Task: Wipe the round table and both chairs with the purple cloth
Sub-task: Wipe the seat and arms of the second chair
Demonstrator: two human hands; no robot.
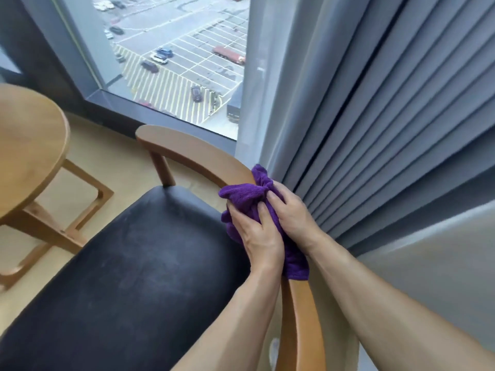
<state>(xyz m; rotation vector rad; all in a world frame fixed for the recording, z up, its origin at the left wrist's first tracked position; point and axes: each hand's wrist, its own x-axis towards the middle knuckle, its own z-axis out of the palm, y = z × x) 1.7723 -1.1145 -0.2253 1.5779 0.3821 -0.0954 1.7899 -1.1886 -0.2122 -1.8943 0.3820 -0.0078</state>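
Both hands are together on the purple cloth (245, 196), right of the middle of the frame. The left hand (257, 236) has its fingers curled over the lower part of the cloth, and the right hand (292, 212) has its fingers curled over the upper part, so both are clamped on it. The cloth is bunched up and wrapped over the curved wooden back rail (192, 156) of the chair (128, 258), where the rail bends. The cloth's long way runs along the rail, from upper left near the curtain (375, 116) down to the lower right, where a flat end hangs beside the wood. The rail itself sweeps from the upper middle of the frame, round past the hands, and down to the bottom edge. I think the person is wiping the rail now. What could go wrong? The cloth is scrunched, so only a small bit may touch the wood, and parts of the rail could get missed. The hands are just beside the curtain, so a big push could snag or drag it. The black seat looks dusty and dull, so it may not be wiped yet. The round surface (29, 145) is at the left of the frame, apart from the chair. Only one chair shows here.
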